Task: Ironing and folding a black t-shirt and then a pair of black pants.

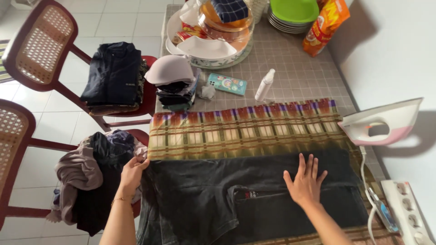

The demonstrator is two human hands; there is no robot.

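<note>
A dark grey garment (254, 199) lies spread flat across the near edge of the worktop (295, 68), on top of a plaid cloth (240, 127) in green, red and cream that covers the worktop's near half. The person's right hand (305, 180) rests palm down on the garment toward its right side, fingers (310, 164) spread apart and flat, gripping nothing. The left hand (132, 171) is at the worktop's left edge, its fingers closed together on the corner of the garment there.

At the right edge, a white and pink iron (381, 122) stands on its heel, its cord running down to a white power strip (408, 211) at the near right corner. Beyond the plaid cloth sit a white spray bottle (265, 85), a phone in a teal case (227, 84), and a small stack of folded clothes (175, 86) near the left edge. At the far edge are a glass-lidded round appliance (218, 31), a stack of plates with a green one on top (293, 13), and an orange snack bag (324, 25).

Left of the worktop, one red cane-backed chair (41, 45) holds folded dark clothes (113, 72); a nearer chair (13, 149) carries a loose heap of clothes (91, 177).
</note>
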